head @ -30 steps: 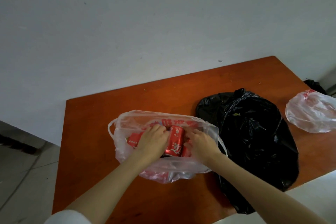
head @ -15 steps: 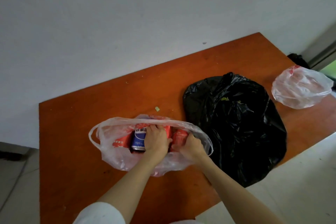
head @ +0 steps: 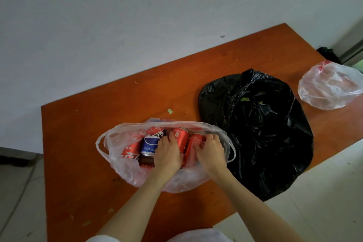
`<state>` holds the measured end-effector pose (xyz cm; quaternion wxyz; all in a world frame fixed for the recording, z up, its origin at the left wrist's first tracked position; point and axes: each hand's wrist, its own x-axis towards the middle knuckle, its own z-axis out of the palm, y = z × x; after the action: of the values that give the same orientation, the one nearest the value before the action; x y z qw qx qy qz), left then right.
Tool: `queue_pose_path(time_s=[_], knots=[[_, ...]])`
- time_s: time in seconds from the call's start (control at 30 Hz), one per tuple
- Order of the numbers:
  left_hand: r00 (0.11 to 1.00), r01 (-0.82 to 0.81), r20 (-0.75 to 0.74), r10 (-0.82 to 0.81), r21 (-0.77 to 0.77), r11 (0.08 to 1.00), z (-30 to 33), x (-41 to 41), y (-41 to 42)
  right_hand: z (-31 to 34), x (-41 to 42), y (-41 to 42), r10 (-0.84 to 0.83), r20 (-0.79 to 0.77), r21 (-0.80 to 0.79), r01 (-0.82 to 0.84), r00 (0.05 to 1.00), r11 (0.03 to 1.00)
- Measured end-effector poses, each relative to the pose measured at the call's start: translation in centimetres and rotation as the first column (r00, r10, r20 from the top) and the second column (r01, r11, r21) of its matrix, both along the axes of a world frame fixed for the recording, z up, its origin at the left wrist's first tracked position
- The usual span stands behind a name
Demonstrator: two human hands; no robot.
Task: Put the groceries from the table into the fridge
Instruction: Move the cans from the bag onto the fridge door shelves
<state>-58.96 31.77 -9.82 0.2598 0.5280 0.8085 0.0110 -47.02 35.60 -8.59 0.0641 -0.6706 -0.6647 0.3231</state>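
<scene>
A clear plastic bag [head: 125,165] lies open on the orange table [head: 78,143], holding several drink cans. A blue cola can [head: 151,140] lies left of a red can [head: 181,137], and another red can [head: 195,142] lies to its right. A further red can [head: 130,152] shows at the bag's left. My left hand [head: 168,155] is inside the bag, fingers curled over the middle red can. My right hand [head: 211,153] is wrapped over the right red can. The cans' lower ends are hidden under my hands.
A large crumpled black bag [head: 261,131] lies right of the clear bag, touching it. A second clear bag [head: 330,88] sits at the table's far right edge. A white wall runs behind the table. Small crumbs dot the tabletop [head: 170,111].
The camera view shifted while both hands stayed inside the bag on the cans. The blue can has come into sight left of my left hand.
</scene>
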Motion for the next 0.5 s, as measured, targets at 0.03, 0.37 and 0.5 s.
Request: queue_pose_path(time_s=[0.03,0.37,0.5], knots=[[1.0,-0.004,-0.007,0.004,-0.003,1.0,0.1,0.1,0.0,0.0,-0.1,0.2,0.0,0.021,-0.018,0.0,1.0,1.0],[0.992,-0.06,0.107,0.064,-0.037,0.997,0.0,-0.3,1.1,-1.3,0.2,0.4,-0.135,0.003,-0.342,0.128,0.991,0.931],[0.971,-0.103,0.209,0.118,-0.083,0.991,0.4,-1.1,1.7,-1.1,-0.1,0.5,-0.185,-0.027,-0.434,0.156,0.982,0.887]])
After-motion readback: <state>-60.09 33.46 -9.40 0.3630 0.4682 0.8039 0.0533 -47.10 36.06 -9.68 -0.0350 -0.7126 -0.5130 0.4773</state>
